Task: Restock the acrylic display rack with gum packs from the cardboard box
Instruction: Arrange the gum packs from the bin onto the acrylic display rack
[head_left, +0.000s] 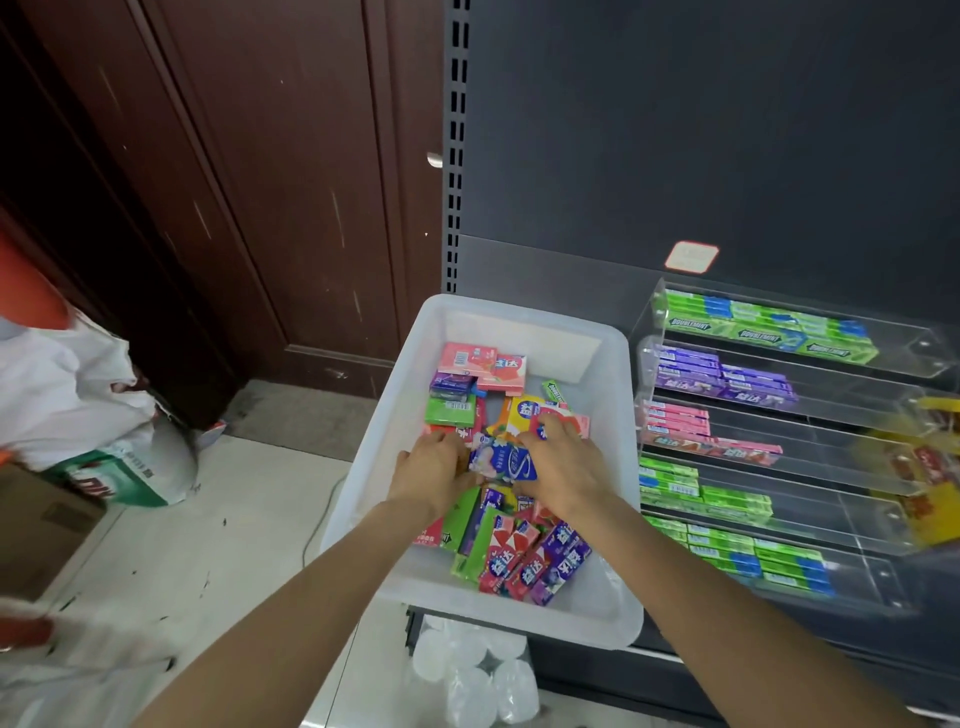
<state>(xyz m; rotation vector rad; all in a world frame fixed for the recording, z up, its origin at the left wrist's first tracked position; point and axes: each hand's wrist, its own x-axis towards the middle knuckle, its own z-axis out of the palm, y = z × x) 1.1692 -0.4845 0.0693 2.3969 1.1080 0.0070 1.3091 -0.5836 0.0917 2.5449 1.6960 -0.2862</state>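
Both hands (498, 467) grip blue pack (503, 460) | in bin (524, 608) w/ loose packs (519, 556) | rack (779, 441) R

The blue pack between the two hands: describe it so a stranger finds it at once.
Start at the white plastic bin left of the acrylic rack. Between the left hand and right hand lies the blue pack, the only blue-and-white one among pink, green and purple packs.

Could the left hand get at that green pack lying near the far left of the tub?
Probably yes. The left hand is already inside the white tub, and the green pack lies uncovered on top just beyond its fingers.
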